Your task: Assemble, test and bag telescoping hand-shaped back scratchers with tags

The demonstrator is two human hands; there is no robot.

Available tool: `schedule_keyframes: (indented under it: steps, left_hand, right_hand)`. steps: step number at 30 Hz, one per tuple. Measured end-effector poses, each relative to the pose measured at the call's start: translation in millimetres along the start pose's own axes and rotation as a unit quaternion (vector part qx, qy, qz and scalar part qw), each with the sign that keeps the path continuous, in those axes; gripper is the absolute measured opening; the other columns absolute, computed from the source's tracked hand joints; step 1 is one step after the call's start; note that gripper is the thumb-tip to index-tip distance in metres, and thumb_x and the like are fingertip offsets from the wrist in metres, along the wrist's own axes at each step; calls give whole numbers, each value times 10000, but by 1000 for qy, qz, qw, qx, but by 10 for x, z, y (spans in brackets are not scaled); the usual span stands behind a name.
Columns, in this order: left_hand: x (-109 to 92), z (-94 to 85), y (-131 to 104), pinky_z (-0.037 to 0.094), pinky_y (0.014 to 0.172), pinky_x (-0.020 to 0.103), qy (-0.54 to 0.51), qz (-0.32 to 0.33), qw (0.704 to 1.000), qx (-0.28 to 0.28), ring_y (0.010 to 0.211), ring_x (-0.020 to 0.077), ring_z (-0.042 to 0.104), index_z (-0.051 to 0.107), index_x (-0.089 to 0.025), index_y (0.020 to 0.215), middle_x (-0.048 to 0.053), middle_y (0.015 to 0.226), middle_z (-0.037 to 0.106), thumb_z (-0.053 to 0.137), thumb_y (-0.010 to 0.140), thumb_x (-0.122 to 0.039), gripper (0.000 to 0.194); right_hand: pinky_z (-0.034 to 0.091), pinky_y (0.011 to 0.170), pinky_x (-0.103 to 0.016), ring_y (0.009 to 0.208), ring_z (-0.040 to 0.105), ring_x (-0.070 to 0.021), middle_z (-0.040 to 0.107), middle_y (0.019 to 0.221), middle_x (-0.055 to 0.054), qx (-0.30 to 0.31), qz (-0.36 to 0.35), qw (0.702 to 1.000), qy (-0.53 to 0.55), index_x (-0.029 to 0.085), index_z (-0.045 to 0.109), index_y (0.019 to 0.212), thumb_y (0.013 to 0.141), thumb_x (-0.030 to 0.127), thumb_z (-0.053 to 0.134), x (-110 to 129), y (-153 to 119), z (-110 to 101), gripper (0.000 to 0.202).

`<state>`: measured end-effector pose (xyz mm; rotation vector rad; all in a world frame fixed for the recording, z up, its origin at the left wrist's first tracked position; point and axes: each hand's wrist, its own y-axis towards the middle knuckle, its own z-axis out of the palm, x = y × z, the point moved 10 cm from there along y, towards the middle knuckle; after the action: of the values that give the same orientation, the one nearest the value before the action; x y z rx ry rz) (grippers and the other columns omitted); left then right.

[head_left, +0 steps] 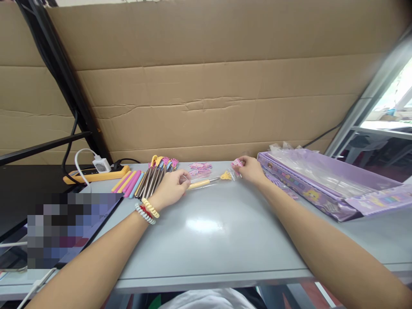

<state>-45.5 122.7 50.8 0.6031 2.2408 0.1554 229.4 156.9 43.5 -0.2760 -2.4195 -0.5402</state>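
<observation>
My left hand (174,186) pinches the left end of a clear plastic sleeve. Inside the sleeve lies a stick (206,183) with a yellow handle, a metal shaft and a small yellow hand-shaped tip at its right end. My right hand (250,169) grips the other end of the sleeve, together with a small pink card (237,163). Behind and between my hands, several pink cards (200,168) are piled on the grey table (206,249). Several similar metal sticks (156,180) with pink, yellow and blue tips lie just left of my left hand, beside their coloured handles (133,183).
A purple printed box (309,189) holding clear plastic sleeves stands open at the right. At the left are a yellow power strip (96,175) with a white charger and a dark, partly blurred screen (96,231). Cardboard (206,107) walls the back.
</observation>
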Motion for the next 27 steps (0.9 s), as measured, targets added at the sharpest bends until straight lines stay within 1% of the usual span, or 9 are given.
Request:
schedule_keyframes:
  steps: [3, 6, 8, 11, 15, 17, 22, 27]
  left_hand:
    - [3, 3, 3, 394, 508, 238, -3, 0, 1000, 1, 483, 132, 568, 564, -174, 838, -21, 561, 601, 494, 768, -285, 149]
    - [-4, 3, 3, 394, 509, 239, -2, 1, 1000, 1, 491, 134, 573, 563, -175, 837, -15, 578, 609, 490, 770, -287, 150]
    - [-8, 1, 2, 395, 511, 242, 1, 2, 1000, 0, 494, 135, 574, 564, -174, 833, -13, 578, 608, 490, 769, -288, 151]
    - [-6, 1, 0, 399, 515, 245, 2, 2, 1000, 0, 499, 136, 576, 564, -173, 828, -11, 583, 610, 489, 767, -291, 152]
    - [-1, 6, 1, 399, 513, 245, -1, 2, 1000, 1, 491, 135, 574, 560, -174, 826, -12, 582, 608, 486, 768, -291, 150]
    - [3, 5, 1, 400, 513, 245, -2, 1, 1000, 0, 487, 135, 573, 559, -175, 826, -12, 587, 610, 487, 766, -288, 147]
    - [9, 19, 0, 406, 524, 245, 5, 1, 1000, 5, 487, 134, 574, 554, -179, 830, -11, 602, 617, 485, 773, -287, 141]
    - [3, 21, -3, 408, 530, 247, 7, 2, 1000, 6, 497, 135, 579, 550, -181, 823, -7, 615, 620, 483, 775, -289, 136]
  right_hand:
    - [392, 643, -232, 725, 583, -147, 678, 838, -52, 12, -28, 999, -28, 157, 636, 885, 748, 229, 564, 59, -9, 37, 170]
    - [387, 670, -231, 780, 583, -155, 676, 898, -64, 8, -41, 998, -50, 160, 622, 886, 770, 231, 546, 83, -15, 44, 155]
    - [390, 681, -230, 813, 584, -160, 673, 934, -72, 7, -44, 998, -51, 163, 609, 920, 792, 231, 522, 89, -19, 49, 169]
    - [401, 697, -232, 843, 591, -166, 669, 972, -78, -2, -44, 998, -43, 169, 575, 1025, 813, 213, 483, 82, -19, 44, 235]
    - [415, 691, -244, 794, 608, -172, 671, 936, -82, -2, -26, 999, -47, 172, 510, 1153, 812, 178, 459, 29, -9, 60, 345]
    - [419, 701, -248, 788, 612, -175, 673, 918, -82, -3, -32, 998, -57, 172, 496, 1170, 808, 159, 452, 35, -9, 68, 366]
    - [418, 740, -253, 864, 611, -187, 673, 949, -102, -10, -64, 994, -87, 156, 503, 1159, 810, 131, 439, 111, -34, 64, 356]
    - [421, 743, -262, 884, 609, -203, 669, 985, -113, -16, -62, 992, -112, 161, 517, 1159, 803, 152, 481, 144, -60, 36, 358]
